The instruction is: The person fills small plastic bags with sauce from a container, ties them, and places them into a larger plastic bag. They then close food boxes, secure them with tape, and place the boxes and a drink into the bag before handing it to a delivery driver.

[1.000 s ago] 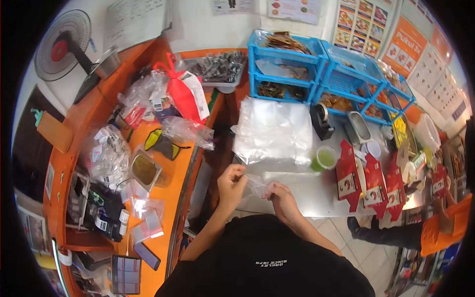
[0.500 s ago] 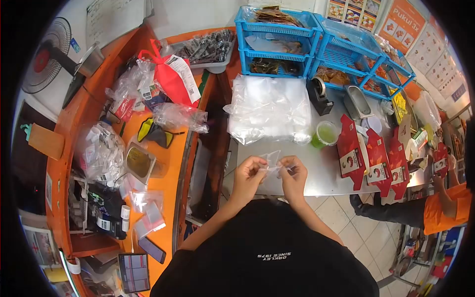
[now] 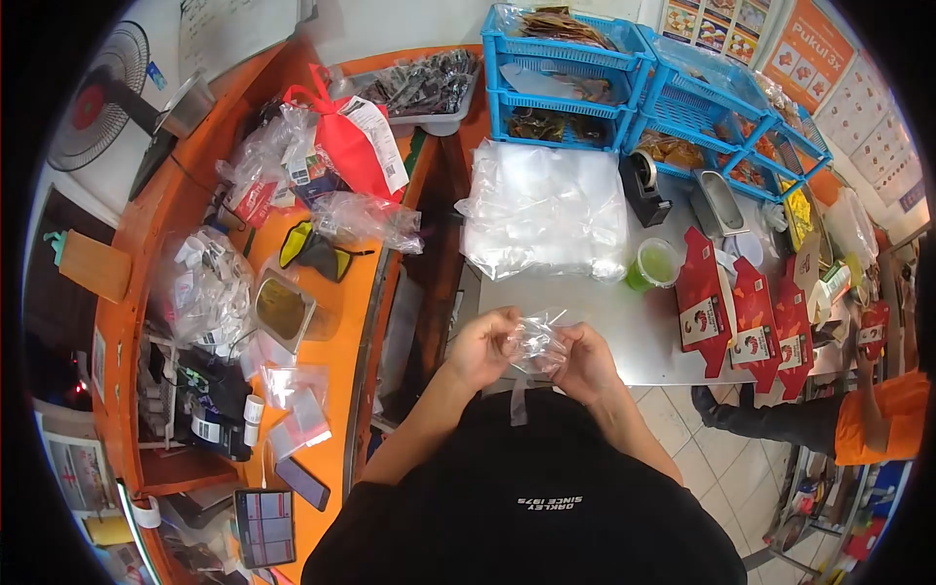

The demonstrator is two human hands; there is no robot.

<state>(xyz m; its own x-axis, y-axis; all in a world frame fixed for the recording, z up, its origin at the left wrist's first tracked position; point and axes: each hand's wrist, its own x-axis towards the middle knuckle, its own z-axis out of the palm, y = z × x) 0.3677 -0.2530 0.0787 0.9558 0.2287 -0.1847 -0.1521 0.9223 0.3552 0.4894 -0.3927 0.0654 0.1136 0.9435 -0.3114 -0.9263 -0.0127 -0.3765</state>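
I have a crumpled piece of clear plastic (image 3: 535, 343) between my hands, just below the centre of the frame, in front of my black shirt (image 3: 526, 487). My left hand (image 3: 480, 351) pinches its left side, fingers curled inward, and my right hand (image 3: 591, 366) pinches its right side the same way. A narrow translucent strip (image 3: 519, 403) shows below it against my shirt; I cannot tell whether the two are joined.

Beyond my hands, on the steel table (image 3: 624, 336), lies a broad stack of clear bags (image 3: 546, 210). Just right of the stack stand a lidded cup of something green (image 3: 653, 264) and, farther up, a black tape dispenser (image 3: 645, 190). Red printed boxes (image 3: 702, 317) stand right of the cup, with an oblong metal container (image 3: 719, 203) above them. Blue baskets (image 3: 561, 88) are stacked at upper right, holding packets.

On the orange counter (image 3: 336, 375) at left are a tied red bag (image 3: 356, 146), a heap of clear packaging (image 3: 210, 292) and, lower down, a phone (image 3: 303, 484). Another person in an orange shirt (image 3: 882, 419) is at the right edge, well apart from my hands.
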